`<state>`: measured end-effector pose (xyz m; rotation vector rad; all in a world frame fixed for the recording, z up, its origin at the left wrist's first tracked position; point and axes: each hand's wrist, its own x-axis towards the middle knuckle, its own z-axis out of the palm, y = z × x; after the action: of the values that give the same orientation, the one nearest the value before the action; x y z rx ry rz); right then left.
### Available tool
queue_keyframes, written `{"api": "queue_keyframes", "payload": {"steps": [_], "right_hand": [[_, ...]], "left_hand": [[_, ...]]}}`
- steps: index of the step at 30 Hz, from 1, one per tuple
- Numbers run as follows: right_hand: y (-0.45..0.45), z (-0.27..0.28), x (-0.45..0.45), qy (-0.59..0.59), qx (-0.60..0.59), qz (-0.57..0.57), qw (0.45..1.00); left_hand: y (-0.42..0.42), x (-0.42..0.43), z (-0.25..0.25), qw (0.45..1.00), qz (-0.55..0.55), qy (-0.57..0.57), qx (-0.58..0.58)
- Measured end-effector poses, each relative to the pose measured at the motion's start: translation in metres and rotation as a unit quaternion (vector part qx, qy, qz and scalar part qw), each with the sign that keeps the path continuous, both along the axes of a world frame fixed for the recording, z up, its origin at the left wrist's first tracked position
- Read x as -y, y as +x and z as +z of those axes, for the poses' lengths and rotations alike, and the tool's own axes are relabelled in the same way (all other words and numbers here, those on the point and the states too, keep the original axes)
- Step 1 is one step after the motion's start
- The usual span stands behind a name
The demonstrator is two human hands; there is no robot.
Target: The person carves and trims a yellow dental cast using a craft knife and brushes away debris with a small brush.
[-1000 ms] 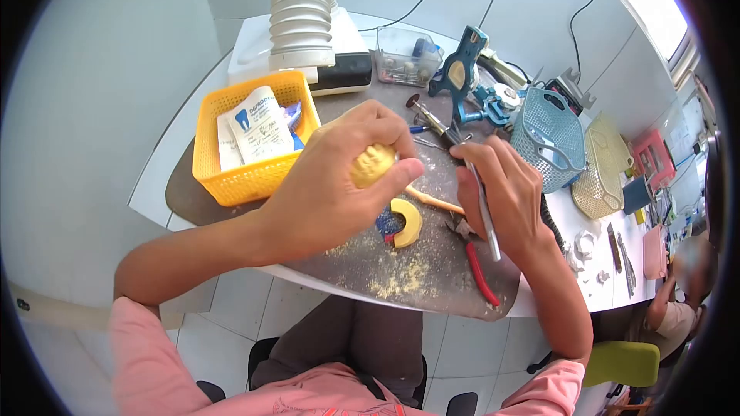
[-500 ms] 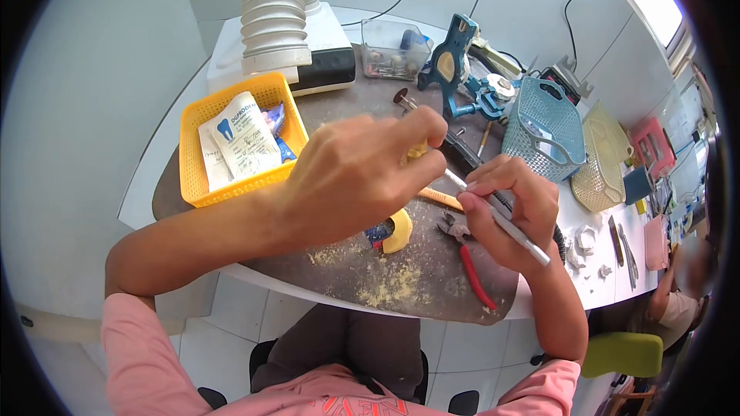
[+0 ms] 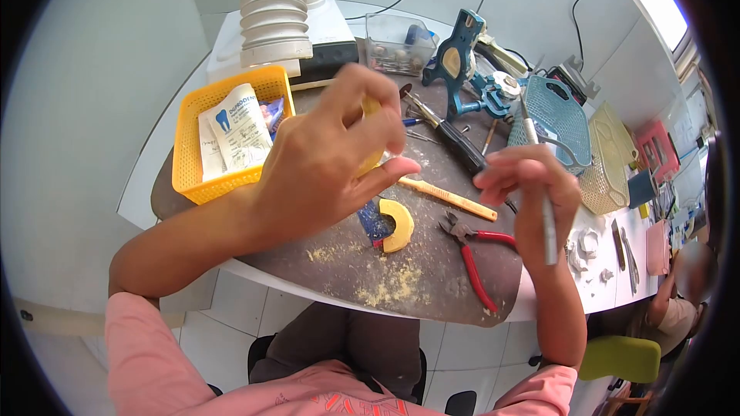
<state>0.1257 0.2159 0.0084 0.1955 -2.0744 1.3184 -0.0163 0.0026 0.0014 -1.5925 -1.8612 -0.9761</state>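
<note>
My left hand (image 3: 320, 150) is raised over the grey mat, its fingers curled round a yellow cast (image 3: 373, 139) that they partly hide. To the right, my right hand (image 3: 536, 189) is closed on a slim silver knife-like tool (image 3: 549, 223), whose pointed end stands up above the fingers. Below and between the hands lie a yellow horseshoe-shaped piece (image 3: 398, 226) with a blue part beside it, a wooden-handled brush (image 3: 451, 199) and red-handled pliers (image 3: 469, 262). A black handpiece (image 3: 460, 145) lies just beyond my right hand.
A yellow basket (image 3: 185, 156) with papers stands left, beside a white hose (image 3: 276, 11). Behind are a clear box (image 3: 397, 50) and a blue articulator (image 3: 455, 62). A blue basket (image 3: 551, 119) stands right. Yellow crumbs dust the mat. Another person (image 3: 678, 308) sits far right.
My right hand has moved right, away from the cast, and the tool now points up. My left hand has shifted slightly left and turned. More of the brush and pliers shows.
</note>
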Motion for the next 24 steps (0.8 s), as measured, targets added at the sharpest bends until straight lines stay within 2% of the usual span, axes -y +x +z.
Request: {"api": "queue_keyframes", "payload": {"steps": [1,3,4,5,6,8,11,13,15,18,20,24], "right_hand": [[-0.004,-0.004,0.0,0.112,-0.002,-0.033,0.993],[-0.011,-0.008,0.001,0.329,-0.009,-0.099,0.939],[-0.009,-0.009,0.005,0.354,0.052,-0.117,0.926],[-0.009,-0.01,0.007,0.354,0.051,-0.117,0.926],[-0.01,-0.012,0.009,0.375,0.073,-0.104,0.918],[-0.012,-0.017,0.007,0.412,0.104,-0.092,0.901],[-0.013,-0.014,0.01,0.402,0.117,-0.063,0.906],[-0.012,-0.016,0.01,0.409,0.118,-0.053,0.903],[-0.011,-0.016,0.011,0.417,0.119,-0.042,0.9],[-0.011,-0.013,0.013,0.366,0.109,-0.067,0.922],[-0.011,-0.01,0.012,0.303,0.108,-0.164,0.932],[-0.007,0.01,0.01,0.304,0.073,-0.217,0.925]], "left_hand": [[0.0,-0.001,0.003,0.998,-0.02,0.042,0.038],[0.002,0.001,0.009,0.998,-0.01,0.042,0.042],[0.004,0.003,0.01,0.998,-0.005,0.042,0.044],[0.006,0.004,0.011,0.998,0.0,0.042,0.046],[0.01,0.005,0.01,0.991,-0.043,0.013,0.129],[0.015,0.004,0.006,0.973,-0.087,-0.017,0.213],[0.018,-0.001,-0.003,0.926,-0.164,-0.001,0.339],[0.02,-0.001,-0.002,0.866,-0.198,-0.006,0.459],[0.017,0.0,-0.006,0.879,-0.191,-0.008,0.437],[0.015,0.0,-0.007,0.889,-0.192,0.008,0.415],[0.016,0.0,-0.006,0.887,-0.202,0.027,0.415],[0.017,-0.001,-0.004,0.873,-0.192,0.049,0.445]]}}
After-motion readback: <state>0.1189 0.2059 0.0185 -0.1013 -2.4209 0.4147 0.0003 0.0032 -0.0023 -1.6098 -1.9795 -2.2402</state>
